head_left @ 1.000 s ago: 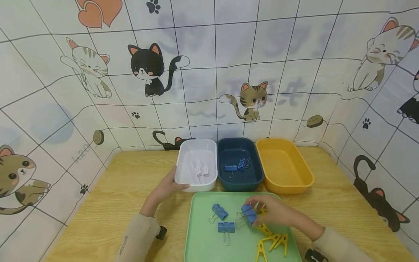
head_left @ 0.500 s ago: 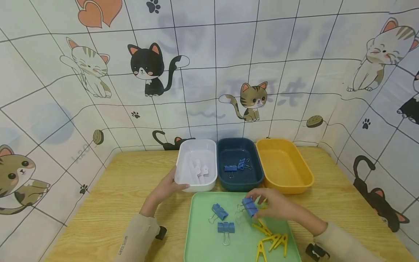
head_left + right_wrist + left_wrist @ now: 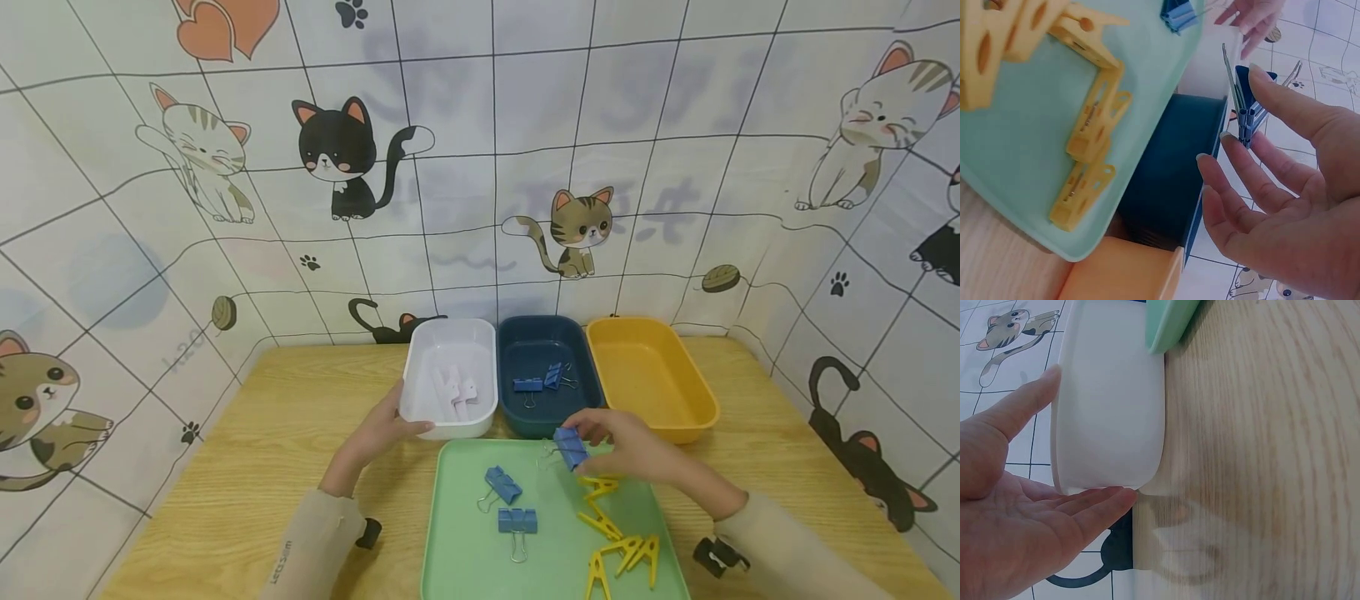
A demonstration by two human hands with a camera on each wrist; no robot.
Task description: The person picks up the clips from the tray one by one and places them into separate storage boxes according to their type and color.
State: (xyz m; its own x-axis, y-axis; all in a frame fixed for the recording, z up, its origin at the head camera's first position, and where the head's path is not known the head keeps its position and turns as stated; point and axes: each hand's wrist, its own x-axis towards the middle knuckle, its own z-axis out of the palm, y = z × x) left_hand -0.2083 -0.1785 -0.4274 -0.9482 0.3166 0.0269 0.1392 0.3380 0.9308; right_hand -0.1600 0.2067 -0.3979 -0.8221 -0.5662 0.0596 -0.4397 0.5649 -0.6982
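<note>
In the head view, my right hand [image 3: 637,452] pinches a blue binder clip [image 3: 572,450] over the far edge of the green tray [image 3: 555,575], near the navy bin [image 3: 551,421]. Its wire handles stand spread in the right wrist view, the thumb on one side of the clip [image 3: 1245,119] and fingertips on the other. My left hand [image 3: 384,427] touches the near left corner of the white bin [image 3: 450,429]. Straight fingers lie against the bin wall [image 3: 1110,412] in the left wrist view. Two more blue binder clips [image 3: 518,521] lie on the tray.
Several yellow clothespins [image 3: 630,548] lie on the tray's right part. Two blue clips [image 3: 528,385] are in the navy bin, and white clips [image 3: 456,392] in the white one. A yellow bin [image 3: 652,383] stands at the right. Behind the wooden table [image 3: 300,400] hangs a cat-patterned backdrop [image 3: 450,192].
My right hand has moved the held binder clip away from me across the tray to its far edge, uncovering yellow clothespins. My left hand stays on the white bin.
</note>
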